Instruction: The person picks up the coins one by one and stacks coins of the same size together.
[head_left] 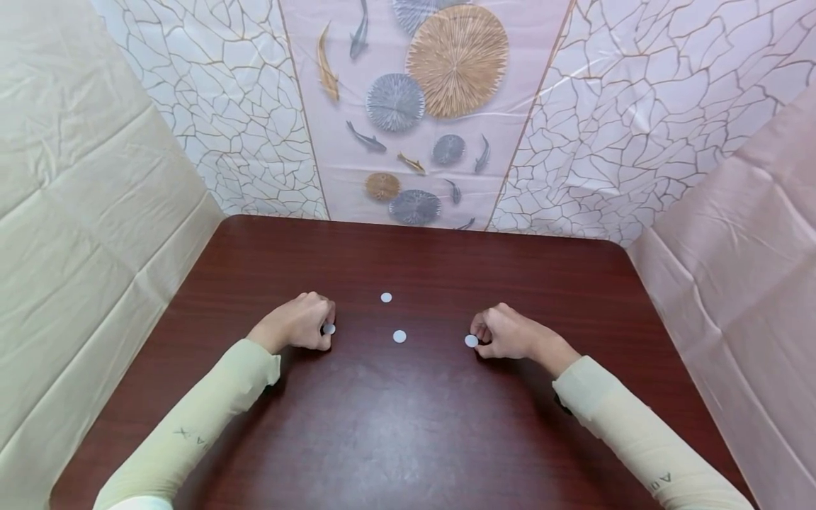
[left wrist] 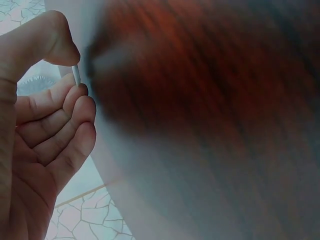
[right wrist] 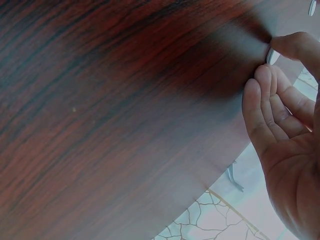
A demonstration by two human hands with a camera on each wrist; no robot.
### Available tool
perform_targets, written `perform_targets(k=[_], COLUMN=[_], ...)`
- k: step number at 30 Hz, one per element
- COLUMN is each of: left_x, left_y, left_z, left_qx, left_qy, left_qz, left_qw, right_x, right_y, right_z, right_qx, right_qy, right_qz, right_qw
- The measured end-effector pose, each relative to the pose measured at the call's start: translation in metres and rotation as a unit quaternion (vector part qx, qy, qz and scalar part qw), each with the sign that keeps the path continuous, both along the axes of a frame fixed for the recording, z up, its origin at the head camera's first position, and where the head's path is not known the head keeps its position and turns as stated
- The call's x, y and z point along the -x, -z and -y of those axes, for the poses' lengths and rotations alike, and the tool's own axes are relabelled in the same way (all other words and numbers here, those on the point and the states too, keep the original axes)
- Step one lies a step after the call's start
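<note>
My left hand (head_left: 301, 322) pinches a small white disc (head_left: 329, 329) between thumb and fingers, just over the table. Edge-on in the left wrist view, that thin disc (left wrist: 76, 75) sits between the thumb tip and a fingertip. On the other side, my right hand (head_left: 513, 334) holds a second white disc (head_left: 471, 341) by its edges, down at the tabletop. The right wrist view shows this disc (right wrist: 272, 56) between thumb and fingertips. Two more white discs lie flat between the hands: a farther disc (head_left: 386, 297) and a nearer disc (head_left: 399, 336).
The dark reddish wooden table (head_left: 395, 432) has rounded far corners. Behind it hangs a patterned cloth (head_left: 242, 106) with fish and round motifs. Plain pale cloth walls stand at the left (head_left: 83, 212) and right (head_left: 733, 283) sides.
</note>
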State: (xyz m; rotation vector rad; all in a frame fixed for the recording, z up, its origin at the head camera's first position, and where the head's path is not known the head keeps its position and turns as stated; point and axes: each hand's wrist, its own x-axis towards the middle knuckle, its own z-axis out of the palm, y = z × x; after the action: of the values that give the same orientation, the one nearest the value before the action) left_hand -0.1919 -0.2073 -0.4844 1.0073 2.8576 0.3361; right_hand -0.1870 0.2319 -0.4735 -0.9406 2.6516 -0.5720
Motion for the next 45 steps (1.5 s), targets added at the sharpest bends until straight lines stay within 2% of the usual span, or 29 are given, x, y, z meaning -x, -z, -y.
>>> perform_targets(k=[10, 16, 24, 29, 34, 39, 45], left_x=[-0.005, -0.006, -0.006, -0.006, -0.006, -0.005, -0.006], left_y=[-0.001, -0.001, -0.003, -0.005, -0.005, -0.004, -0.005], left_z=[0.0, 0.001, 0.002, 0.002, 0.003, 0.003, 0.005], left_qx=[-0.002, -0.002, -0.005, -0.008, -0.012, -0.022, -0.022], left_qy=[-0.002, 0.0, -0.003, -0.003, -0.004, 0.002, -0.001], left_qz=[-0.001, -0.001, 0.019, 0.026, 0.032, 0.025, 0.034], left_qw=[1.0, 1.0, 0.9998, 0.9996, 0.9994, 0.9994, 0.9992], right_x=[0.001, 0.001, 0.003, 0.009, 0.019, 0.031, 0.042], right_y=[0.002, 0.001, -0.001, -0.01, -0.027, -0.043, -0.048], right_z=[0.0, 0.001, -0.002, -0.002, 0.009, 0.031, 0.065], right_qx=[0.011, 0.0, 0.009, 0.001, -0.003, -0.007, -0.011], right_qy=[-0.006, 0.005, 0.003, -0.007, -0.017, -0.034, -0.058], right_qz=[-0.005, 0.003, 0.035, 0.042, 0.016, -0.011, -0.029], right_qw=[0.9999, 1.0, 0.9994, 0.9991, 0.9997, 0.9993, 0.9978])
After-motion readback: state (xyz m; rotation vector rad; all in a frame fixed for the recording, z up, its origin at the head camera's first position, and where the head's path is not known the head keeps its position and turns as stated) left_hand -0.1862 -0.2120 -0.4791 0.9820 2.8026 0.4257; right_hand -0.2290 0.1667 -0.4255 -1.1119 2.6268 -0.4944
